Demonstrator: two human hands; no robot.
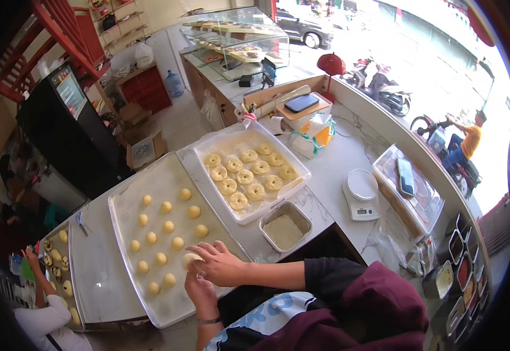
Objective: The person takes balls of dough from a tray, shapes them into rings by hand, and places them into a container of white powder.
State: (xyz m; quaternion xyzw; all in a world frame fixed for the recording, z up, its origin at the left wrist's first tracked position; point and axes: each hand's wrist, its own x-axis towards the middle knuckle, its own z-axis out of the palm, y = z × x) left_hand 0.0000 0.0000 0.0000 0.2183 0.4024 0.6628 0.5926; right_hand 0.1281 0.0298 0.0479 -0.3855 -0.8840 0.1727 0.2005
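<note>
My left hand is under a pale dough ball, its fingers curled up around it. My right hand lies over the same ball with bent fingers, so the two hands hold it together and partly hide it. They are above the right front of a large, floured metal tray, where several smooth dough balls sit spaced apart. Behind it, a plastic bin holds several ring-shaped dough pieces. A small floured metal container stands to the right of the tray.
A co-worker's arm works at a pastry tray on the left. To the right are a kitchen scale, a lidded box with a phone, and topping containers. A glass display case stands behind.
</note>
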